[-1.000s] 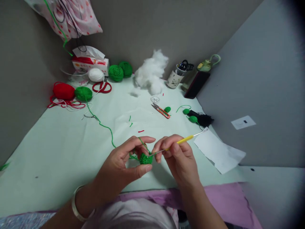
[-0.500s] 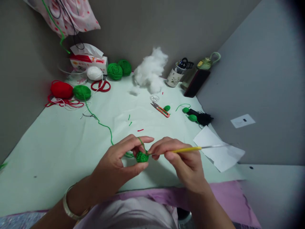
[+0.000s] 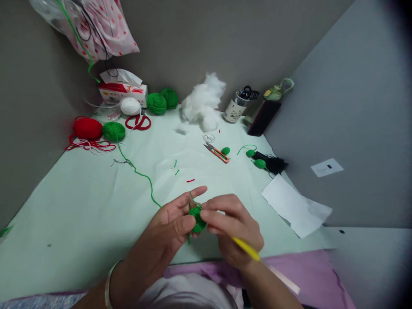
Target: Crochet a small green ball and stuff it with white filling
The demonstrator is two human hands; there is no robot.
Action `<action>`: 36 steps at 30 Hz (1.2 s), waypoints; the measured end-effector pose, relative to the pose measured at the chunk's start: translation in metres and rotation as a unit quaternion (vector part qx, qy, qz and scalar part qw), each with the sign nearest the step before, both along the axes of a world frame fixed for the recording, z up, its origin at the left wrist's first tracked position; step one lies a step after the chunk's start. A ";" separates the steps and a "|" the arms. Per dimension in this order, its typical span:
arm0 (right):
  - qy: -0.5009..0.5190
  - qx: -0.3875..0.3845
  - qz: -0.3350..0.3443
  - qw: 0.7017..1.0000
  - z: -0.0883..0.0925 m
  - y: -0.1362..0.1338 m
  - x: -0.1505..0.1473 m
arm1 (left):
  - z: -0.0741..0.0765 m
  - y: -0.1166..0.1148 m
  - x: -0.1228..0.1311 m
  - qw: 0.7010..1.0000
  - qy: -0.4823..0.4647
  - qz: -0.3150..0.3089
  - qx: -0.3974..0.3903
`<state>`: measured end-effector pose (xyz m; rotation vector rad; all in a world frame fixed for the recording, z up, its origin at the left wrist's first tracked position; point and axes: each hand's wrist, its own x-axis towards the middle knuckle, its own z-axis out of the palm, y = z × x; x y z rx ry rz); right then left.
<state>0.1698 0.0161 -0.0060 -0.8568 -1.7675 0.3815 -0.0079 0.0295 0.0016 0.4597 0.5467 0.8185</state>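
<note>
Between the thumb and fingers of my left hand (image 3: 167,229) is a small rounded green crochet piece (image 3: 198,219), with my index finger stretched out above it. A green yarn strand (image 3: 150,182) runs from the green yarn ball (image 3: 113,131) down to this hand. My right hand (image 3: 236,227) is closed around a yellow-handled crochet hook (image 3: 247,249), and its fingertips meet the right side of the piece. The hook's tip is hidden by the fingers, while its pale rear end points down to the right.
Beyond my hands lie orange thread snips (image 3: 217,153), a small green crocheted ball (image 3: 225,150) and yarn scraps. White stuffing (image 3: 204,103), a tissue box (image 3: 124,94), red scissors (image 3: 138,122) and a cup (image 3: 235,107) stand farther back. White paper (image 3: 296,206) lies to the right.
The crochet piece has turned in my left hand, and the thumb now presses on its near face. My right hand has tilted the hook so its rear end drops toward me. The view has shifted slightly.
</note>
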 end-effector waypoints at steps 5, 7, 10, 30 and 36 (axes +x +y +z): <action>0.107 -0.098 0.037 0.989 0.010 0.000 0.007 | 0.000 0.011 -0.011 0.995 0.077 0.027 0.057; 0.114 -0.112 0.036 0.987 0.011 -0.002 0.010 | -0.001 0.014 -0.016 0.989 0.115 0.027 0.092; 0.177 -0.154 0.032 0.972 0.012 0.000 0.012 | -0.003 0.017 -0.022 0.981 0.145 0.017 0.124; 0.210 -0.161 -0.006 0.964 0.010 0.001 0.003 | 0.006 0.008 -0.017 0.998 0.059 -0.001 -0.022; 0.304 -0.259 0.096 0.912 0.012 0.007 0.005 | -0.002 0.008 -0.014 0.996 0.064 -0.020 0.052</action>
